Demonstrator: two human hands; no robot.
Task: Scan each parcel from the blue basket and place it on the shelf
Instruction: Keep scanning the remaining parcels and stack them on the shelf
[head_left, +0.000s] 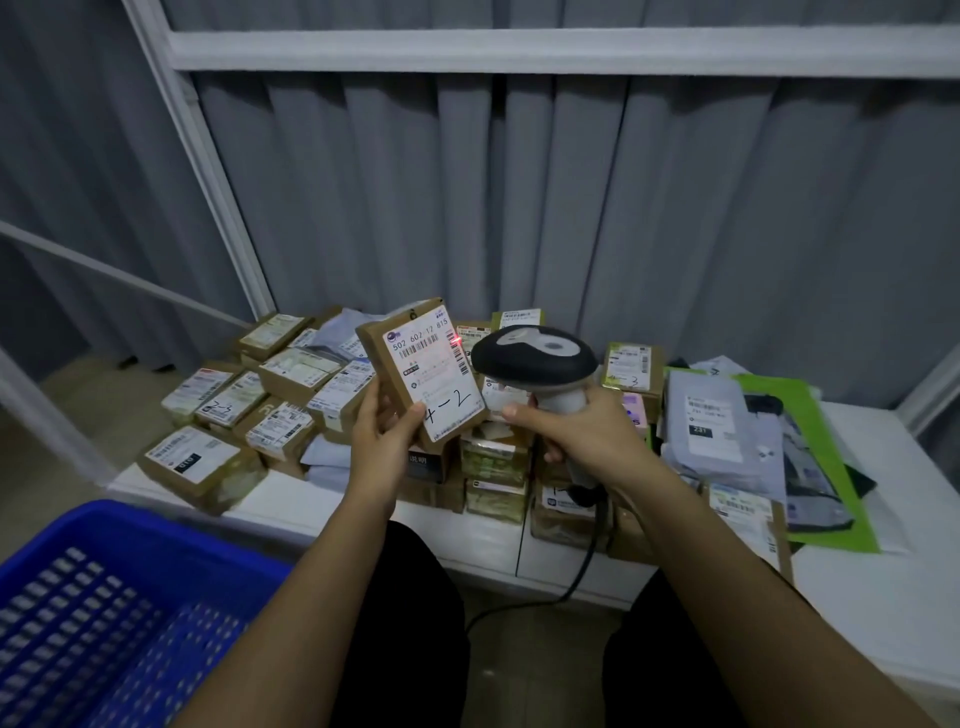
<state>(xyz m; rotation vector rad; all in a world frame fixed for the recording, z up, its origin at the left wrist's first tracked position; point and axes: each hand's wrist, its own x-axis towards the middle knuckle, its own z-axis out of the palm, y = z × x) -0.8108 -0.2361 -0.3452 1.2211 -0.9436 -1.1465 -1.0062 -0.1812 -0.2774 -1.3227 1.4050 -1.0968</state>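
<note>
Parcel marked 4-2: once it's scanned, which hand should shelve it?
Left. The left hand already grips the parcel, with the shelf and its stacked boxes directly ahead. The right hand is wrapped around the scanner, whose red light falls on the label.

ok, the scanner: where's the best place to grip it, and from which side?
By the pale handle below the dark head, coming from the rear, as the right hand holds the scanner now. That keeps the head's window clear to face the label on the cardboard parcel in the left hand.
</note>
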